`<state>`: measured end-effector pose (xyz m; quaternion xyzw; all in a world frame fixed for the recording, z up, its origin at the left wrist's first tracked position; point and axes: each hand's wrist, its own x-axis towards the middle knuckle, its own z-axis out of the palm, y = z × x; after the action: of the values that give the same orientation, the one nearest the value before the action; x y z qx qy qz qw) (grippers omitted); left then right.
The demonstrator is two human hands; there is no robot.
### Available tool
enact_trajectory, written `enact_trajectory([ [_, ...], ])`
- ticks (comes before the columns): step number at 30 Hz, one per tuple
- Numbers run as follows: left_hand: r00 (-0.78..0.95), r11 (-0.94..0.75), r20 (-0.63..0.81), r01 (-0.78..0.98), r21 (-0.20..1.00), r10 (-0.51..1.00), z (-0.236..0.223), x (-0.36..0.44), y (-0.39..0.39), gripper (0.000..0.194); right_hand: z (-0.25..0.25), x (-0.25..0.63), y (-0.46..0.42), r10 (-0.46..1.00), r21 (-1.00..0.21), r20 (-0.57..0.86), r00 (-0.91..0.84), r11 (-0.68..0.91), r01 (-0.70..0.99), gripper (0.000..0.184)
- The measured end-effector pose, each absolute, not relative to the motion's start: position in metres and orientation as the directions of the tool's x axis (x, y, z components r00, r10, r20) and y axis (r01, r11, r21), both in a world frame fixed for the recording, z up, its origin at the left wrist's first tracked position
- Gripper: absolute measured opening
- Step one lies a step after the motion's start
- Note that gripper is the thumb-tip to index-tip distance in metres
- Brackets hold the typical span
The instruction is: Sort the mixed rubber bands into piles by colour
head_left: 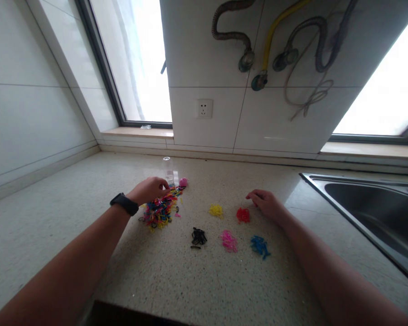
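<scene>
1. Your left hand (149,190): over the far part of the mixed pile (159,213) of small coloured bands, left on the bench (149,290). Fingers curled in; can't tell if they grip a band.
2. Your right hand (265,204): just beyond and right of the red pile (243,215). Fingers bent, tips close together; can't tell if anything is pinched.
3. Sorted bands, far row: yellow pile (216,210) left, red pile right.
4. Near row: black pile (199,236) left, pink pile (229,241) middle, blue pile (260,246) right. One loose black band (195,247) just on the near side of the black pile.
5. Mixed pile: red, yellow, blue, pink, black all tangled, a few strays at its right edge.
6. Far of your left hand: clear container (168,170), upright; small pink object (183,182) just right of it, too blurred to identify.
7. Dark watch (124,204) on your left wrist.
8. Metal sink (312,180) set in at far right; wall socket (204,108) beyond the bench.
</scene>
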<state>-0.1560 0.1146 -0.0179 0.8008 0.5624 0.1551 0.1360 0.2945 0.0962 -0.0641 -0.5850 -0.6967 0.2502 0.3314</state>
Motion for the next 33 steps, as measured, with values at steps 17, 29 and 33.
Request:
enact_trajectory([
  [17, 0.436, -0.065, 0.033, 0.059, 0.996, 0.899, 0.023, -0.06, 0.045, 0.033, -0.063, 0.293, 0.094, 0.968, -0.74, 0.232, -0.092, 0.237, 0.629, 0.041],
  [29, 0.516, -0.033, 0.008, 0.04, 0.999, 0.857, 0.016, -0.024, 0.014, 0.035, -0.07, 0.296, 0.098, 0.969, -0.742, 0.227, -0.098, 0.238, 0.626, 0.04],
  [33, 0.418, -0.186, 0.069, 0.245, 0.952, 0.906, -0.008, -0.021, 0.028, 0.038, -0.068, 0.295, 0.097, 0.971, -0.742, 0.217, -0.098, 0.229, 0.63, 0.04],
])
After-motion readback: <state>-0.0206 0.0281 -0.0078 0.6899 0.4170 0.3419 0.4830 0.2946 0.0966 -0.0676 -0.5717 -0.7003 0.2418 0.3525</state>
